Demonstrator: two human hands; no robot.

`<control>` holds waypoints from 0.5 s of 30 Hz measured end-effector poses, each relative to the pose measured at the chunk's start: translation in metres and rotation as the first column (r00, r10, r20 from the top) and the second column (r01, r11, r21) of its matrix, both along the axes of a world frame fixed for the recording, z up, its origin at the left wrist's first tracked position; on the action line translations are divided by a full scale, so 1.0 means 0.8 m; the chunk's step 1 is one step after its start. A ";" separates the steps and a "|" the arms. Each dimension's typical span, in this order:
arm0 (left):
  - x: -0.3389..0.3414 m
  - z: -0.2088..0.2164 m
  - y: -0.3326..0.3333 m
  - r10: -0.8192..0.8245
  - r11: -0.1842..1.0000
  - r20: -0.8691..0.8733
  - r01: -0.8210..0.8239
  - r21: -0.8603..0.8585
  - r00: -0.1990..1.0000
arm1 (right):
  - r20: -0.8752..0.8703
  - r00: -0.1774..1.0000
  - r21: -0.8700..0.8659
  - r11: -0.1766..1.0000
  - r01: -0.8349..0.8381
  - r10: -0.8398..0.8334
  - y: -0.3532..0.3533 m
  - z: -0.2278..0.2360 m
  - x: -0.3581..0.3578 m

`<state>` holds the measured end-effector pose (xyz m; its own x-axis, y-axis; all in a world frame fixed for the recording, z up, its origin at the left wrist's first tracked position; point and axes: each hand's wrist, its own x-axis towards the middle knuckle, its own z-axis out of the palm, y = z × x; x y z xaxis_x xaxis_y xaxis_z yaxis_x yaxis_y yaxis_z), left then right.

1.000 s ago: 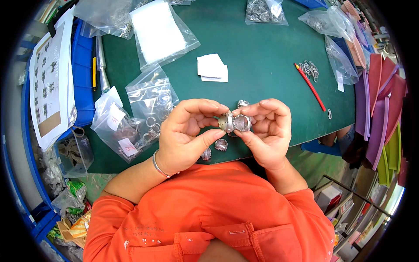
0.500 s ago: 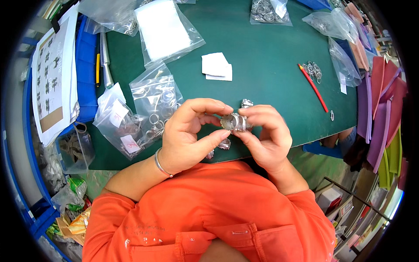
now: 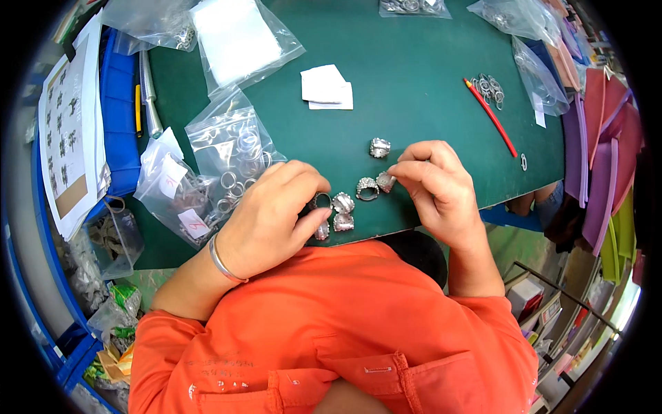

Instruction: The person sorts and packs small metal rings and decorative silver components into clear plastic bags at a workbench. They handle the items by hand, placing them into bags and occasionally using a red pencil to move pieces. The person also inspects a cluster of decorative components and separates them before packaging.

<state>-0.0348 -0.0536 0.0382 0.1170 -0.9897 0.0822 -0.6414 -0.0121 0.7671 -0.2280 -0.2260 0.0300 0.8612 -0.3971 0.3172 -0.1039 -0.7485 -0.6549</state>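
Several chunky silver rings lie close together at the table's near edge. My left hand [image 3: 283,207], with a bangle on its wrist, curls its thumb and fingers about a silver ring [image 3: 322,200], partly covered by the fingers. Beside it are a studded ring [image 3: 343,202] and another ring [image 3: 343,221] just below. My right hand [image 3: 436,190] has its fingertips on a ring [image 3: 385,181], closed on its edge. To the left of that, a ring with a beaded band [image 3: 367,189] shows its opening. A single ring [image 3: 379,148] sits farther off.
At left are clear bags of rings [image 3: 241,148] and a blue bin [image 3: 123,117]. Folded white paper [image 3: 326,87] lies ahead. A red pencil [image 3: 491,119], thin rings [image 3: 488,91] and a paper clip [image 3: 523,162] lie at right.
My hands have moved apart and down to the table. The rings held up between them are now lowered among the others, one at each hand. The view has shifted slightly.
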 end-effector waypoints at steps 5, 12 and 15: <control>-0.016 0.007 -0.036 -0.078 0.990 0.032 0.081 -0.119 0.996 | -0.109 0.992 0.014 0.998 -0.063 0.064 0.003 -0.003 -0.004; -0.026 -0.025 -0.068 0.000 0.976 0.032 0.007 -0.219 0.999 | -0.136 0.975 0.596 0.772 0.221 -0.174 0.011 -0.013 -0.015; -0.024 0.004 -0.063 0.222 0.971 -0.543 -0.129 0.203 0.810 | -0.110 0.986 0.897 0.415 0.152 -0.123 0.006 -0.008 -0.013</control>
